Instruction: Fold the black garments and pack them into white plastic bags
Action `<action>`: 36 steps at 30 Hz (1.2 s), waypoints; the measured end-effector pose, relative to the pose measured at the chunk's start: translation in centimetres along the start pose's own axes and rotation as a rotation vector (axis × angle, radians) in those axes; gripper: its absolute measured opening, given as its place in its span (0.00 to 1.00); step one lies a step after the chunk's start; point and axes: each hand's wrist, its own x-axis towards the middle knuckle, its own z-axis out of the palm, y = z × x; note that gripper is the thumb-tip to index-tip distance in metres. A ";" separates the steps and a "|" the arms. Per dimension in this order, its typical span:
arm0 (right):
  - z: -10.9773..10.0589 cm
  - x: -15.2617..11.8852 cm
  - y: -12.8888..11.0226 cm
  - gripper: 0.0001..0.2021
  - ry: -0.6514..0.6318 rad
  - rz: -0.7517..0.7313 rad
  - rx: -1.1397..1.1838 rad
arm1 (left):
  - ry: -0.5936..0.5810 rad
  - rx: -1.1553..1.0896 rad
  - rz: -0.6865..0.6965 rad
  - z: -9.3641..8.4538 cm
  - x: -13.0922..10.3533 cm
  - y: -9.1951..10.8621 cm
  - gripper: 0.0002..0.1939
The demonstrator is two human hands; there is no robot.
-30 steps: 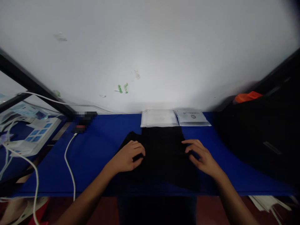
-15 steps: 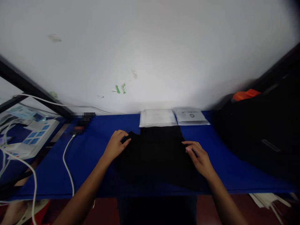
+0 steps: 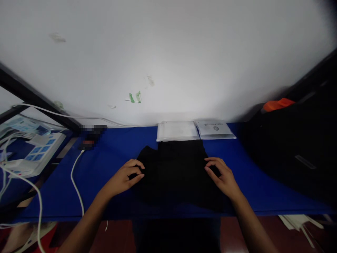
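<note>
From the head camera, the only view, a person's two bare hands rest over a dark black piece of fabric, possibly a garment (image 3: 181, 172), lying on a long table with a deep blue surface (image 3: 110, 151). The left hand (image 3: 125, 179) is at the fabric's left edge, fingers curled and a narrow gap between thumb and fingertips. The right hand (image 3: 223, 177) mirrors it at the right edge, thumb and forefinger close together. Whether either hand pinches the cloth, I cannot tell. The fabric sits in the middle of the near part of the table, its far edge meeting a flat, frosted white plastic pouch (image 3: 178, 130); just right of that lies a similar translucent pouch with dark printing (image 3: 216, 130). As for progress, the fabric appears laid out fairly flat, but a flap juts out on its left side, so it does not look squared up; folds within the black are too dark to make out. Farther right is a bulky black bag-like object (image 3: 281, 151); far left, a white power strip with blue sockets (image 3: 43, 151).
</note>
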 end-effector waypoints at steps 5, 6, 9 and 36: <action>0.0 -0.1 0.1 0.04 0.018 -0.004 -0.001 | 0.059 0.122 -0.169 0.4 -0.1 -0.7 0.18; 0.0 -0.1 0.2 0.04 0.025 -0.001 0.002 | 0.044 0.122 -0.160 0.2 -0.1 -0.7 0.17; -0.1 -0.1 0.3 0.04 0.048 0.007 0.013 | 0.017 0.062 -0.130 -1.1 -0.1 -0.4 0.09; -0.3 -0.2 0.5 0.05 0.041 0.039 0.055 | 0.567 0.210 -0.444 5.1 2.6 3.0 0.22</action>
